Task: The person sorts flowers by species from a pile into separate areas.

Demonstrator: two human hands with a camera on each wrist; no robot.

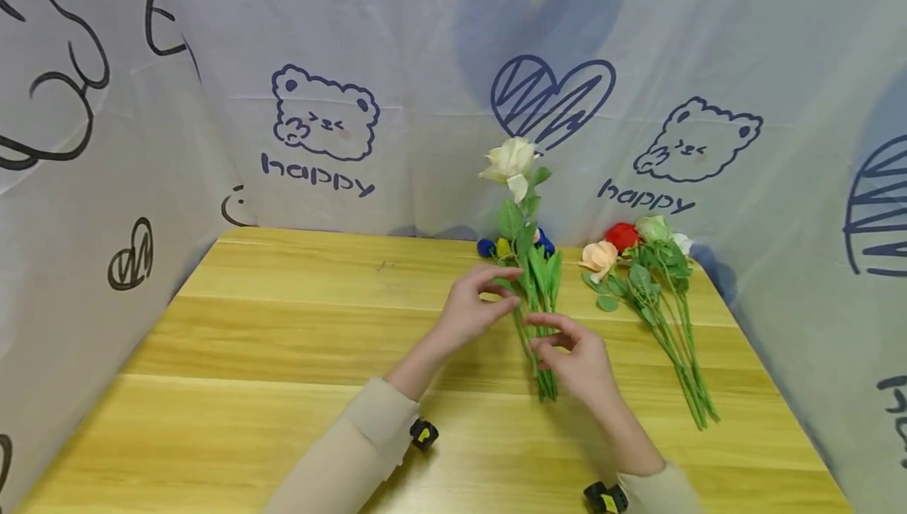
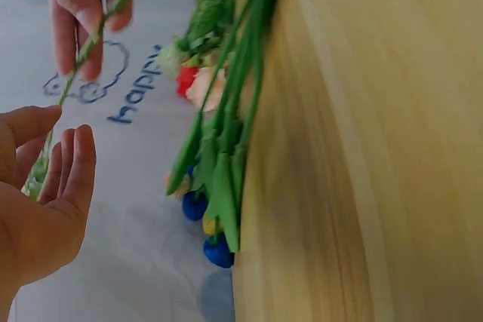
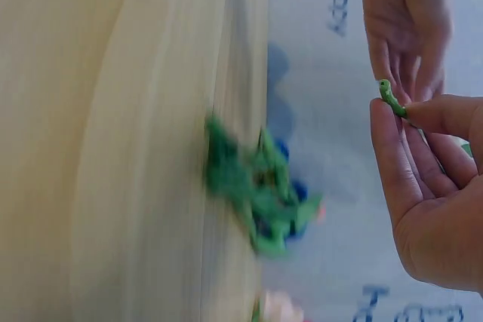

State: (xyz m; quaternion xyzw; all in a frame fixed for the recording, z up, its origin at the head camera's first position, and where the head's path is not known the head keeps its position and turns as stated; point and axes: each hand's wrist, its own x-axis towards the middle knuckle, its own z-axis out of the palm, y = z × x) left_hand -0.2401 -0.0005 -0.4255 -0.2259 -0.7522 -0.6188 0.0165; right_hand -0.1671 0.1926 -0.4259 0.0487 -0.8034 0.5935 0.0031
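Note:
A white rose [image 1: 511, 160] on a long leafy stem stands raised above the table, bloom toward the backdrop. My left hand [image 1: 476, 305] curls its thumb and fingers about the stem below the leaves. Lower down, my right hand [image 1: 577, 360] pinches the stem [image 3: 390, 98] between thumb and finger; the cut end shows in the right wrist view. Beneath both hands lies a bunch of tulips [image 2: 223, 179] with green leaves and blue and yellow heads, apart from the fingers. In the head view the rose hides part of that bunch.
Right of the tulips, several roses [image 1: 623, 238] in red, peach and pale green lie with stems toward the front. The wooden table [image 1: 283, 356] meets a printed cloth backdrop [image 1: 425, 49] behind and at both sides.

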